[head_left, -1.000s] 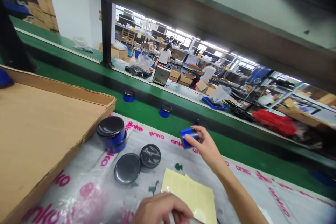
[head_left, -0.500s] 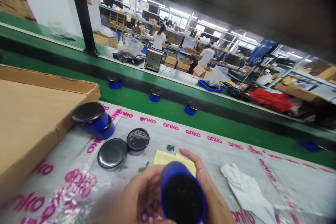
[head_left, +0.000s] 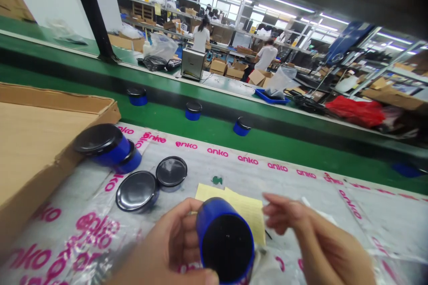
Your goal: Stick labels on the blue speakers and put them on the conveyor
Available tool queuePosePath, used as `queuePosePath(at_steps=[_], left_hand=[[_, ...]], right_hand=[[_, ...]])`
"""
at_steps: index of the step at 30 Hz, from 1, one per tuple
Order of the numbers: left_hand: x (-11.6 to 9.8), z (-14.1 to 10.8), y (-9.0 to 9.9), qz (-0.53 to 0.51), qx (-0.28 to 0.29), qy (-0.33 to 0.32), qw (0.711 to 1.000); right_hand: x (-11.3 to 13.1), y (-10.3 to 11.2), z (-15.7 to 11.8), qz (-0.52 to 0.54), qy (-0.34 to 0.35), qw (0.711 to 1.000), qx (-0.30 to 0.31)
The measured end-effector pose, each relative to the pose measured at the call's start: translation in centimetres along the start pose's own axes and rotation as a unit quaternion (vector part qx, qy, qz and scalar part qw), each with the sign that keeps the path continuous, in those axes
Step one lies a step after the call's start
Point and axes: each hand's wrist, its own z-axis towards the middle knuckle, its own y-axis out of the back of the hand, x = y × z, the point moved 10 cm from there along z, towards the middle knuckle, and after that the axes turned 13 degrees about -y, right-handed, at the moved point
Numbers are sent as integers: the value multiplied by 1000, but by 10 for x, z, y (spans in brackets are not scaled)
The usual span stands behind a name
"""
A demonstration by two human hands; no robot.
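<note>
My left hand (head_left: pixel 174 245) is wrapped round a blue cylindrical container (head_left: pixel 214 213), whose black round end tilts toward me. To its right, my right hand (head_left: pixel 310 231) hovers apart from the container with loosely bent fingers and nothing visible in them. A white cloth (head_left: pixel 319 210) lies partly hidden behind that hand. Yellow paper (head_left: pixel 256 216) rests on the table just beyond the container. Left of it sit two round black-lidded containers, a larger one (head_left: pixel 137 190) and a smaller one (head_left: pixel 171 171).
More blue containers with black lids (head_left: pixel 103 142) stand by a cardboard box (head_left: pixel 60 160) at left. Several others (head_left: pixel 193 111) stand along the green conveyor (head_left: pixel 167 118). Printed plastic film (head_left: pixel 217 152) covers the table. Two people work in the background among shelves.
My right hand has let go of the blue container and moved right, over the white cloth. The left hand still holds the container. The view has shifted slightly.
</note>
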Motion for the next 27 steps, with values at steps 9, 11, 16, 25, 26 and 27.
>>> queuePosePath(at_steps=[9,11,16,25,26,27], left_hand=[[-7,0,2,-5,-8,-6,1000],[-8,0,2,-3,-2,-12,1000],[-8,-1,6,21,-14,-19,1000],[-2,-2,10,17,-6,-22,1000],[-3,-2,7,9,1,-26,1000],[-4,-2,6,1,3,-30,1000]], right_hand=[[49,-14,-27,-206,247,938,-132],[44,-2,-22,-202,215,943,-156],[54,-9,-34,-207,274,928,-143],[51,-5,-38,-194,295,919,-175],[47,-1,-33,-178,281,928,-166],[42,4,-27,-147,256,943,-155]])
